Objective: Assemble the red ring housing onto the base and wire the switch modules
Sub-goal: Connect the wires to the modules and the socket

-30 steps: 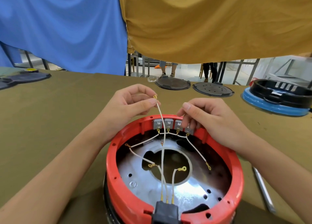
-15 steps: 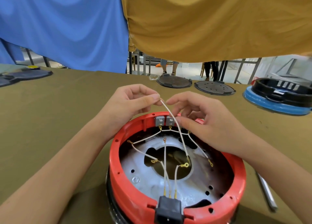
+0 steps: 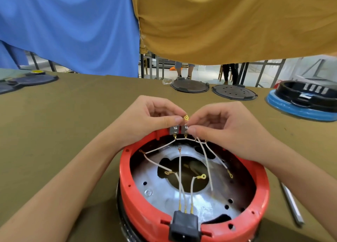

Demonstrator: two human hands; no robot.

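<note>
On the olive desk [image 3: 54, 125] the red ring housing [image 3: 193, 218] sits before you; your left hand [image 3: 153, 117] pinches the wire's yellow terminal [image 3: 186, 117] directly above the switch modules [image 3: 179, 129], your right hand [image 3: 224, 127] pinching alongside, so the push goes straight down

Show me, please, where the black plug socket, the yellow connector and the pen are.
black plug socket [image 3: 184, 228], head view, on its front face.
yellow connector [image 3: 186, 117], head view, on the metal tab between the fingertips.
pen [image 3: 291, 204], head view, mid-barrel.
</note>
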